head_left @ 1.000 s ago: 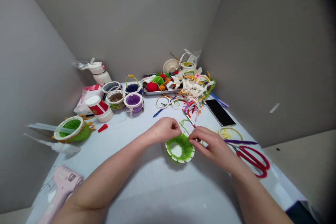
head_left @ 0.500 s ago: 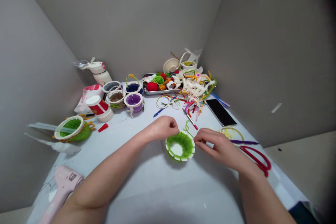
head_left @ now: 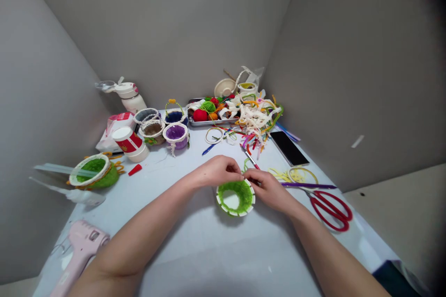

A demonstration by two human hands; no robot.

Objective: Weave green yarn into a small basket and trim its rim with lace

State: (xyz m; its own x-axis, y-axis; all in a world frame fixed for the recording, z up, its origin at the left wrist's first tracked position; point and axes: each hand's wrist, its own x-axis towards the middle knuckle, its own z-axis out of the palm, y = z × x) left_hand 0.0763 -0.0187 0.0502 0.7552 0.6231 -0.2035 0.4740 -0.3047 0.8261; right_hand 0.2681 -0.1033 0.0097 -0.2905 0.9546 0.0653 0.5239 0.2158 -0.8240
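In front of me stands a small paper cup (head_left: 253, 199) with a white, slotted rim and green yarn woven around its inside. My left hand (head_left: 223, 170) is closed at the far rim, fingertips pinching the edge. Against the far right of the rim, my right hand (head_left: 266, 186) has its fingers pressed together on the green yarn (head_left: 245, 165), whose loose end shows just behind the cup. Its fingertips are partly hidden and lie close to those of my left hand.
Red-handled scissors (head_left: 331, 211), a purple stick (head_left: 310, 186) and a phone (head_left: 289, 148) lie to the right. A pink glue gun (head_left: 81, 246) is at front left. Finished little baskets (head_left: 176, 134) and a tray of yarn balls (head_left: 212, 123) stand behind.
My right hand has moved left and inward, from beside the cup to its far rim near my left hand. More of the scissors now shows. The view has shifted slightly.
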